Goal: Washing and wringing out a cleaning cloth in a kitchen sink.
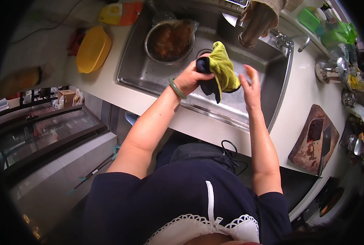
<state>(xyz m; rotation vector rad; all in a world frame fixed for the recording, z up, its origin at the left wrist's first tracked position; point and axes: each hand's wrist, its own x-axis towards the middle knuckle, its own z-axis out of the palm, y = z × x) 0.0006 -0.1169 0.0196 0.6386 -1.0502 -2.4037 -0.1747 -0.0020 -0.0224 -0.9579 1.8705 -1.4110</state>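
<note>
My left hand (191,78), with a green bangle (177,88) at its wrist, grips a yellow and dark blue cloth (223,67). The cloth hangs in folds above the stainless steel sink (157,87). Just right of the cloth is my right hand (251,85), fingers apart, holding nothing; its fingertips come close to the cloth's edge. Water drops wet both forearms. In the sink's far left part stands a round metal bowl (146,46) with brown contents in a clear plastic bag (195,27). Part of the drain (201,53) shows behind the cloth.
A faucet (287,39) rises at the sink's right corner. Left on the counter (100,88) is a yellow plastic basin (93,50). A cutting board (307,147) with a knife (325,144) on it lies at the right. A metal kettle (330,70) stands farther back.
</note>
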